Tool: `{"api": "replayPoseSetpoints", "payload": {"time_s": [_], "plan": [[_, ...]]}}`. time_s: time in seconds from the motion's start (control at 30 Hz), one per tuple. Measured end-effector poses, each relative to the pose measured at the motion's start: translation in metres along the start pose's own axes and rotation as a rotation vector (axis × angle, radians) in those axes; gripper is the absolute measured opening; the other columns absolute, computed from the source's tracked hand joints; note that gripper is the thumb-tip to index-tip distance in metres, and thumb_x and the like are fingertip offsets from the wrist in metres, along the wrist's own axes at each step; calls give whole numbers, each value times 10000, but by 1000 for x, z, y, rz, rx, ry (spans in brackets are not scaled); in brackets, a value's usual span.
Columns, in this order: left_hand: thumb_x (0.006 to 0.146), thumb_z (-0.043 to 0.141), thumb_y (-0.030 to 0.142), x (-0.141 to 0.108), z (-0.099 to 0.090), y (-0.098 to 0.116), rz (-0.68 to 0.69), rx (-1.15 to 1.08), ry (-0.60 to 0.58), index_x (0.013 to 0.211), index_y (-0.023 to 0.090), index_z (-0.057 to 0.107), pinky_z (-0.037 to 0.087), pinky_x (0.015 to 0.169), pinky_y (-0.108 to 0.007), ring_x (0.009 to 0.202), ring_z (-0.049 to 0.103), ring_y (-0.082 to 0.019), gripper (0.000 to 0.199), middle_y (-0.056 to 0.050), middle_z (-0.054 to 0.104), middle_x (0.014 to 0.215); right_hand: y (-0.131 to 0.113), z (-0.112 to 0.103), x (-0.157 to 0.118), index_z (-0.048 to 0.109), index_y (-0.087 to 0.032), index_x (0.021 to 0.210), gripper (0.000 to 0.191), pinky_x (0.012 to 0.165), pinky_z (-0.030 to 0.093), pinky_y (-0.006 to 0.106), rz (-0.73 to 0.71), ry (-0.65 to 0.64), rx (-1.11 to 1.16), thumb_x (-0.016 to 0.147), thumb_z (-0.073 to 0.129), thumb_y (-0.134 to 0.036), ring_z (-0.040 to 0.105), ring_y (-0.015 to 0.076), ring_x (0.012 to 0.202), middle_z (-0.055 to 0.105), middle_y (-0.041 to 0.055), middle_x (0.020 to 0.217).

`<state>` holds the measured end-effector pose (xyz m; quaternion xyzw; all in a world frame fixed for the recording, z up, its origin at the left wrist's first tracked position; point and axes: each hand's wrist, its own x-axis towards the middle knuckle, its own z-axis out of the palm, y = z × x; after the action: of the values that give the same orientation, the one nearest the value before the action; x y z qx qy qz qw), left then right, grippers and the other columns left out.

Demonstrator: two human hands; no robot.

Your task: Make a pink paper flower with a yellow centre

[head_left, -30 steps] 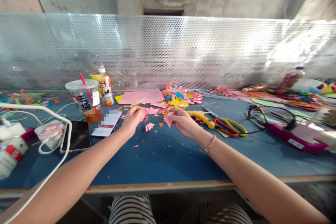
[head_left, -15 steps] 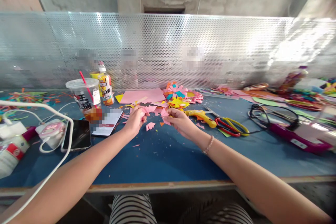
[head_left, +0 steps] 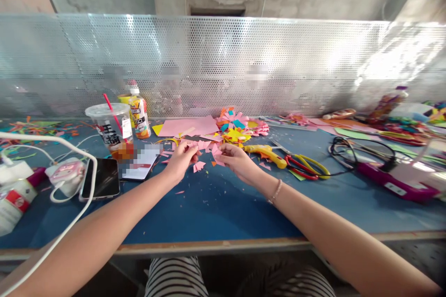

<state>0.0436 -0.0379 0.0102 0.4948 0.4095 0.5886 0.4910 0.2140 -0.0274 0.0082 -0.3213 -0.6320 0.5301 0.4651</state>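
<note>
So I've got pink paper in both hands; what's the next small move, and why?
I'd probably ease the right hand slightly toward the left hand, without loosening either pinch. The right hand holds one pink piece, the left another pink piece, and the hands face each other; whether the papers touch is hard to tell.

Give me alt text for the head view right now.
A person's left hand and right hand hold pink paper over a blue table scattered with scraps. Paper flowers lie just beyond, with a dark phone and plastic cup to the left and a yellow tool to the right.
</note>
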Motion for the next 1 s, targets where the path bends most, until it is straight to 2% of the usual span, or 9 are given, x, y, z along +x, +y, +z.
{"api": "replayPoseSetpoints", "payload": {"time_s": [0.13, 0.4, 0.63, 0.83, 1.0], "plan": [[695, 587, 313, -1, 1, -1, 21, 27, 3, 781, 165, 490, 394, 498, -199, 485, 488, -69, 197, 14, 568, 613, 1, 1, 1, 532, -176, 733, 201, 562, 374, 227, -35, -9, 5, 632, 661, -291, 466, 80, 585, 521, -23, 677], [733, 542, 321, -8, -1, 5, 204, 246, -45, 751, 173, 485, 372, 470, -207, 457, 483, -91, 160, 14, 562, 568, 0, 3, 1, 499, -194, 736, 188, 545, 385, 233, -132, 10, -112, 660, 643, -289, 476, 85, 572, 512, -31, 677], [709, 569, 326, -9, -1, 4, 200, 268, -55, 716, 182, 488, 366, 468, -207, 450, 496, -95, 166, 12, 584, 566, -1, 4, 0, 478, -194, 723, 240, 506, 365, 227, -132, 26, -155, 636, 658, -326, 437, 77, 539, 466, -45, 639], [732, 543, 332, -9, -3, 5, 212, 266, -144, 697, 181, 465, 368, 461, -198, 447, 490, -83, 174, 13, 583, 576, 0, 2, 1, 488, -192, 711, 234, 512, 368, 232, -115, 48, -168, 625, 666, -319, 455, 83, 544, 479, -41, 626], [730, 553, 368, -8, -3, 5, 181, 211, -189, 774, 165, 500, 391, 472, -207, 479, 501, -88, 214, -5, 588, 615, 1, -1, 1, 509, -185, 722, 190, 517, 363, 228, -92, 38, -108, 644, 652, -282, 463, 77, 535, 511, -41, 621]]}}
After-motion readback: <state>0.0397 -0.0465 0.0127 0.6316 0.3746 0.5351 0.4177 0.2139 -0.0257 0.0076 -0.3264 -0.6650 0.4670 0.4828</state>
